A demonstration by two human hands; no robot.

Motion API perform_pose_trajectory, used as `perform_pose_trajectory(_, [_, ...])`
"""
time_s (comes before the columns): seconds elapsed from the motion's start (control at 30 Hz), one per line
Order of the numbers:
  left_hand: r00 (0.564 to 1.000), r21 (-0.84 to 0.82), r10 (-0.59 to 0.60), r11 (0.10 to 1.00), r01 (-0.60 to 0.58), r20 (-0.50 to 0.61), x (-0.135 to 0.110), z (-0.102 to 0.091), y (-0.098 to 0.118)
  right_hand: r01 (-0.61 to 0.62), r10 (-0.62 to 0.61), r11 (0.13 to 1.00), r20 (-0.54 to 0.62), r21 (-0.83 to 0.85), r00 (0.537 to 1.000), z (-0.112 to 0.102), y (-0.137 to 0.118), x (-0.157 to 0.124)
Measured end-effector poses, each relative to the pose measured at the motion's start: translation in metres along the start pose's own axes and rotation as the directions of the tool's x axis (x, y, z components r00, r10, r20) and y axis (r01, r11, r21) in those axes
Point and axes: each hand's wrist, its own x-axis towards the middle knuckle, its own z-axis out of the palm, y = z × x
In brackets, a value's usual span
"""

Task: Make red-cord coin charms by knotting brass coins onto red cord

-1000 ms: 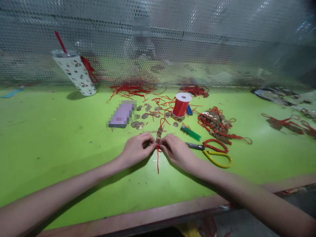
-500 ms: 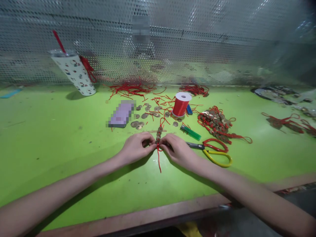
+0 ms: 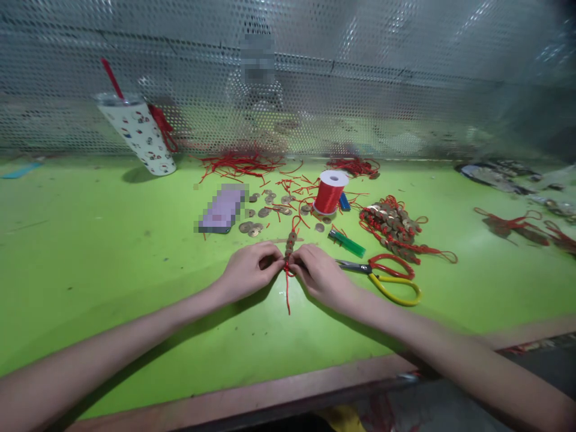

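Observation:
A short string of bronze coins (image 3: 290, 241) tied with red cord lies upright in front of me, a loop at its far end. Its lower end sits between my two hands. My left hand (image 3: 254, 267) pinches the red cord (image 3: 288, 294) at the knot from the left. From the other side my right hand (image 3: 319, 270) pinches it too, fingertips close to the left ones. A loose cord end trails toward me. Scissors (image 3: 366, 268) with one red and one yellow handle lie beside my right hand, partly behind it.
Loose coins (image 3: 263, 212), a phone (image 3: 222, 209), a red cord spool (image 3: 330, 195) and a green lighter (image 3: 346, 243) lie beyond my hands. Finished coin strings (image 3: 391, 225) are heaped right. A tumbler (image 3: 137, 135) stands far left, before a perforated metal screen (image 3: 202, 78).
Both hands stay at the knot with almost the same pinch. The trailing cord end has swung slightly left. The whole view has shifted a little.

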Motion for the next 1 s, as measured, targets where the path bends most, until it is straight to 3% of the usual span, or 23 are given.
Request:
perform_pose_trajectory(0.17, [1.000,-0.004,-0.018,1.000,0.018,0.000,0.0008,-0.0001,0.0014,0.012,-0.009,0.995,-0.029,0.099,1.000,-0.0025,-0.0001,0.0005])
perform_pose_trajectory(0.33, [1.000,-0.023,-0.022,0.999,0.023,0.020,0.0019,-0.0009,0.0007,-0.042,0.044,0.998,-0.039,0.048,0.998,-0.0008,-0.0015,-0.0014])
perform_pose_trajectory(0.6, [1.000,-0.009,0.000,1.000,0.000,0.010,0.0025,-0.0012,0.0013,0.034,-0.034,0.997,-0.008,0.066,0.999,-0.0032,0.0004,-0.0013])
perform_pose_trajectory(1.0, [0.999,-0.031,0.004,1.000,-0.003,0.049,0.0014,-0.0055,0.0019,0.001,-0.002,0.999,-0.017,-0.032,1.000,0.0031,-0.0002,-0.0008])
